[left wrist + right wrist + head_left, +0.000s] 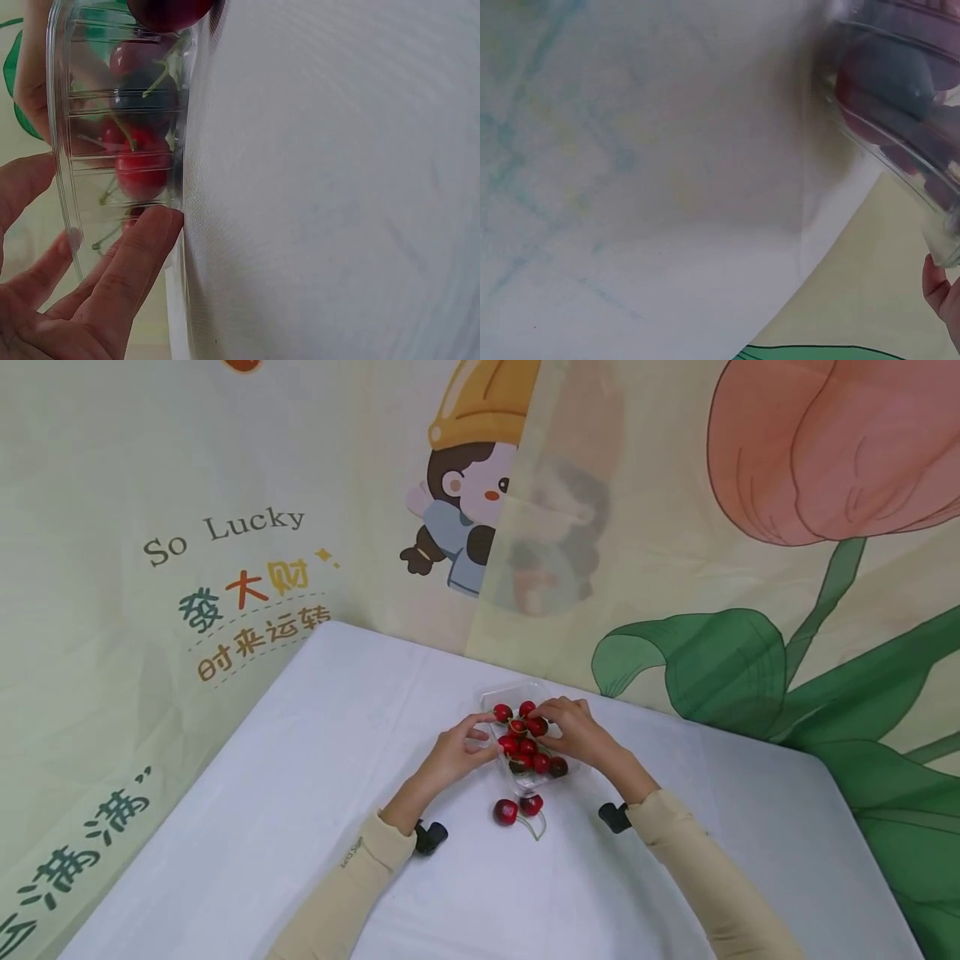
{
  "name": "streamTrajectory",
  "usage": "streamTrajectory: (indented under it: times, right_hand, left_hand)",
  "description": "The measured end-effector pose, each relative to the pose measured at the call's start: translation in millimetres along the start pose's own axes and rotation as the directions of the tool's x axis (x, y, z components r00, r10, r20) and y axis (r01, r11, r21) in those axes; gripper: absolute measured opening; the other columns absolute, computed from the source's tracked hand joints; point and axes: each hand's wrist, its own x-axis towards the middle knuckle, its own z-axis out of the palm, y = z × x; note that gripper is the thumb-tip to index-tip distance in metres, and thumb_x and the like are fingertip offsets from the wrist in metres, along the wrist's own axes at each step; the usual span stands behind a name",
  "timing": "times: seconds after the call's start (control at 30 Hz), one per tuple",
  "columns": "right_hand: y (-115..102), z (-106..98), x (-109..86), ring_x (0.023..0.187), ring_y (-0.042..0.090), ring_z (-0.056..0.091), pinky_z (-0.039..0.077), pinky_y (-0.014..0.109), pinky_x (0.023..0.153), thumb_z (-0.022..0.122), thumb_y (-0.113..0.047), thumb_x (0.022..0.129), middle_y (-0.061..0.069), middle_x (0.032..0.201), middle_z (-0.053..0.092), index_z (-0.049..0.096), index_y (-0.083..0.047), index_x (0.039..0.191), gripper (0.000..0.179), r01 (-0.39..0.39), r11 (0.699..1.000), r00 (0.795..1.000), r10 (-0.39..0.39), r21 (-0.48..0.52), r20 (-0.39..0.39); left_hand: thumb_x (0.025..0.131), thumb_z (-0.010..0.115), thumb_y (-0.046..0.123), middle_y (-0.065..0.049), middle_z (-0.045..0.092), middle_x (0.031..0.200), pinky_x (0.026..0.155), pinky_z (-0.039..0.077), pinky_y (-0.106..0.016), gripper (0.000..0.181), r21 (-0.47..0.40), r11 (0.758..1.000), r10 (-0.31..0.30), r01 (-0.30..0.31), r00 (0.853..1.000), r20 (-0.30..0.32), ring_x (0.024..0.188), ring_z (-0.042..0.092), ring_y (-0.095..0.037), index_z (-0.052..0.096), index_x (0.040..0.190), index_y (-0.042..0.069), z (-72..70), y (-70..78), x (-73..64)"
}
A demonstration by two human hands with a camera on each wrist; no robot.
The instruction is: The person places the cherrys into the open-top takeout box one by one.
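A clear plastic punnet (504,693) full of red cherries (527,746) stands on the white table. My left hand (459,750) is at its left side, with fairly straight fingers (124,281) against the clear wall and rim. From the right, my right hand (577,733) reaches over the punnet, its thumb and index finger around a dark red cherry (537,726). In the right wrist view, only fingertips (936,283) show beside the punnet (900,139). Two cherries joined by green stems, one of them the left cherry (506,812), lie on the cloth in front.
White cloth covers the table (300,793). Behind it hangs a printed curtain (660,568) with a tulip, a cartoon figure and lettering. Black wrist devices, such as the left one (431,838), stick out beneath the beige sleeves (330,893).
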Motion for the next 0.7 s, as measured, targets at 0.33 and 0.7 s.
streamTrajectory:
  times: [0.33, 0.7]
  right_hand:
    - [-1.6, 3.2, 3.2, 0.113, 0.03, 0.055, 0.037, 0.047, 0.09, 0.079, -0.008, 0.081, 0.014, 0.117, 0.065, 0.071, -0.004, 0.115, 0.035, 0.01, 1.0, 0.999, -0.01, 0.0, 0.039]
    - [-7.9, -4.0, -4.8, 0.114, 0.031, 0.056, 0.036, 0.05, 0.093, 0.076, -0.006, 0.084, 0.014, 0.117, 0.065, 0.071, -0.005, 0.114, 0.03, 0.019, 0.995, 1.0, -0.018, 0.095, -0.005]
  left_hand:
    - [0.092, 0.069, 0.019, -0.017, 0.063, 0.122, 0.086, 0.057, -0.04, 0.053, 0.003, 1.0, -0.018, 0.018, 1.0, 0.008, 0.106, 0.064, -0.034, 0.049, 0.14, 0.013, 0.7, -0.4, -0.3]
    - [0.091, 0.07, 0.018, -0.018, 0.063, 0.122, 0.087, 0.057, -0.041, 0.053, 0.005, 1.0, -0.011, 0.011, 1.0, 0.014, 0.106, 0.064, -0.035, 0.049, 0.14, 0.012, 0.5, -1.8, 1.2]
